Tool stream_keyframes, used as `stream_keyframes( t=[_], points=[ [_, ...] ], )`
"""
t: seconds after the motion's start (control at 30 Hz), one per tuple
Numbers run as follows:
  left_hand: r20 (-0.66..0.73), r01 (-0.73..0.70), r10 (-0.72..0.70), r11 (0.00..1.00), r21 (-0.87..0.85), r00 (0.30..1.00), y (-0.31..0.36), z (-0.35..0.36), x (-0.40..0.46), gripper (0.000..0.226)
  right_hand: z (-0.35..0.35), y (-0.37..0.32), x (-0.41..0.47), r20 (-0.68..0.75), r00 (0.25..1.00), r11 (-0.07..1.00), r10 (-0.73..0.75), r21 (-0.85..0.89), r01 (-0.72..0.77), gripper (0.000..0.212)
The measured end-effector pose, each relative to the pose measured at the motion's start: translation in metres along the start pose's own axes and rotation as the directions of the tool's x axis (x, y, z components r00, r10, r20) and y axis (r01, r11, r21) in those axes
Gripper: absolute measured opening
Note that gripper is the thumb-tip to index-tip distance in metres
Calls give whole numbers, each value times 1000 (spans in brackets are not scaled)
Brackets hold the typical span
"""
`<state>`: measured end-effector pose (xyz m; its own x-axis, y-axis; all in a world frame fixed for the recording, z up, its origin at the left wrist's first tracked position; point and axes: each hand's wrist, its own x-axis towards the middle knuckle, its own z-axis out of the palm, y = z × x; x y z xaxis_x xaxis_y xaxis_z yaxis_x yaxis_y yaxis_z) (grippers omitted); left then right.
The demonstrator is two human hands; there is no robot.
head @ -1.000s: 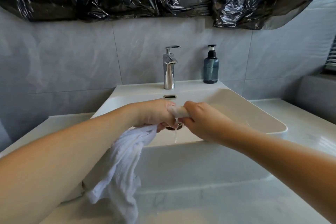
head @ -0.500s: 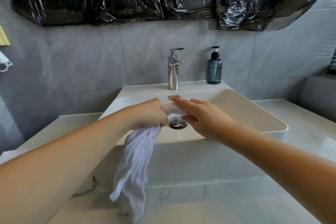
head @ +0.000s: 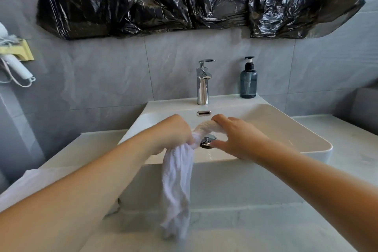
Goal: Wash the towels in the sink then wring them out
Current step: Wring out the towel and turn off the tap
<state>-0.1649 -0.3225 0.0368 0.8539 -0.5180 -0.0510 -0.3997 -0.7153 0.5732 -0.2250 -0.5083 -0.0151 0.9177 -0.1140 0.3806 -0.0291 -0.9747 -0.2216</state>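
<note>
1. Since the frame half a second back, the right hand (head: 239, 139) has slid along the twisted section of the towel (head: 178, 172), and the view now takes in more of the left wall.
2. The towel is a white cloth. One end is wound into a tight rope that arches over the drain (head: 207, 141) in the middle of the sink (head: 282, 129); the rest hangs slack over the sink's front edge, down past it toward the table (head: 347, 149).
3. The left hand (head: 173, 135) grips the towel where rope turns to loose cloth, fingers curled round it. The right hand lies over the rope's far end; the thumb shows below, the fingers look fairly straight, and I cannot tell whether they wrap it.
4. Handling, as I judge it: wet cloth is soft, limp and heavier than it looks, and somewhat slippery under twist. It is not fragile. The firm hold is on the twisted rope itself, hands set apart.
5. The hanging tail lies outside the basin, so it may drip on the table front.
6. Room: the basin is open to the right and front; the faucet (head: 203, 84) and soap bottle (head: 248, 81) stand on the back edge, well apart from the hands.
</note>
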Motion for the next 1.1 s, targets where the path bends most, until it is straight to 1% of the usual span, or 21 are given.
stream_keyframes(
  t=[0.07,0.13,0.17,0.23,0.3,0.4,0.43,0.53,0.6,0.63,0.67,0.7,0.73,0.77,0.8,0.83,0.87,0.9,0.97,1.0,1.1],
  points=[
    [162,79,-42,970,-230,986,-11,-7,4,35,-4,-6,-1,28,1000,991,-3,-136,6,62],
    [276,119,-26,938,-327,961,-19,-6,5,20,-8,-11,-2,8,1000,967,-22,-254,23,62],
    [309,143,-21,916,-376,951,-22,-5,6,17,-9,-12,-2,-9,999,957,-41,-288,36,60],
    [353,165,14,867,-470,936,-25,-2,6,21,-12,-13,-3,-35,996,942,-84,-329,68,57],
    [379,156,77,824,-545,922,-27,-1,6,18,-14,-13,-3,-29,990,933,-140,-338,122,59],
    [351,136,136,748,-649,926,-25,3,6,18,-15,-14,-4,42,985,923,-166,-346,171,78],
    [344,130,145,739,-661,928,-24,4,5,19,-15,-15,-3,57,985,916,-162,-362,172,79],
    [362,148,124,757,-637,924,-25,2,4,27,-16,-17,-3,38,985,910,-167,-380,169,61],
    [318,119,82,818,-563,945,-29,0,1,31,-16,-17,-4,30,982,898,-185,-401,181,58],
    [239,65,61,870,-488,969,-29,0,-1,33,-16,-17,-4,23,980,891,-196,-413,187,58],
    [115,-2,52,917,-398,992,-30,1,-3,37,-15,-18,-5,14,978,886,-206,-423,192,57],
    [-70,-81,62,949,-306,996,-30,5,-7,41,-15,-18,-5,4,977,882,-214,-428,195,57],
    [-272,-179,124,965,-189,954,-30,10,-14,41,-15,-18,-6,-1,976,882,-217,-428,196,56],
    [-447,-312,284,950,13,848,-30,14,-22,35,-15,-19,-7,-6,975,884,-221,-424,197,55],
    [-508,-413,498,867,278,703,-30,20,-30,28,-15,-19,-7,-8,975,884,-222,-423,198,55],
    [-466,-443,664,742,503,585,-28,26,-37,23,-14,-19,-8,-8,975,882,-224,-427,199,55],
    [-380,-439,750,638,633,541,-27,33,-44,22,-15,-19,-9,-8,976,881,-219,-432,195,55],
    [-320,-419,758,602,680,569,-24,38,-49,21,-15,-19,-9,-7,978,884,-207,-430,184,56],
    [-319,-329,620,704,630,716,-19,46,-54,13,-15,-17,-10,-13,984,900,-176,-408,156,56],
    [-347,-263,525,772,579,777,-19,51,-54,18,-15,-17,-10,-24,985,906,-172,-397,148,55],
    [-340,-128,322,864,487,884,-13,59,-48,36,-11,-15,-9,-61,986,934,-158,-333,129,50]
  ],
)
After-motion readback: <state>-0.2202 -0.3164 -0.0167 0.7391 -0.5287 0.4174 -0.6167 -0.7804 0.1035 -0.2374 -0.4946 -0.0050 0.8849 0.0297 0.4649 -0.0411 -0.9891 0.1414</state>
